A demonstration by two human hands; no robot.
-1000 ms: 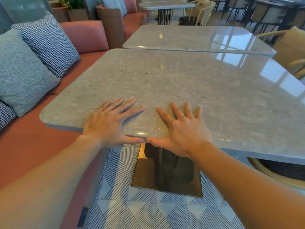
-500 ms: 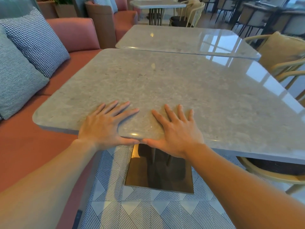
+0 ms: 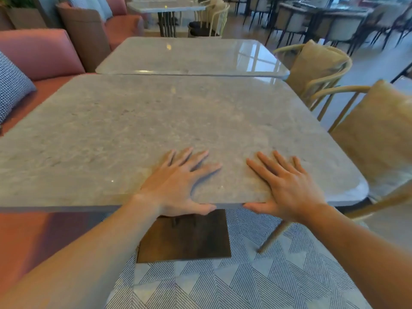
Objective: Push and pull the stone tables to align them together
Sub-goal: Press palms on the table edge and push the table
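The near stone table [image 3: 156, 121] is a grey slab with rounded corners on a dark square base [image 3: 185, 237]. Its far edge lies against the near edge of the far stone table [image 3: 189, 56], with no gap that I can see. The near top reaches further left than the far one. My left hand [image 3: 178, 186] and my right hand [image 3: 287, 188] lie side by side on the near table's front edge. On both, the fingers are spread flat on top and the thumb is hooked on the rim.
A pink bench sofa [image 3: 40, 52] with a checked cushion [image 3: 11, 85] runs along the left. Two cane chairs with tan cushions [image 3: 316, 63] [image 3: 379, 130] stand close to the tables' right side. Patterned tile floor lies below, and more tables and chairs stand behind.
The near table, skewed against the far one before, now lies square to it. My hands now sit further right along the front edge, and the view has swung right.
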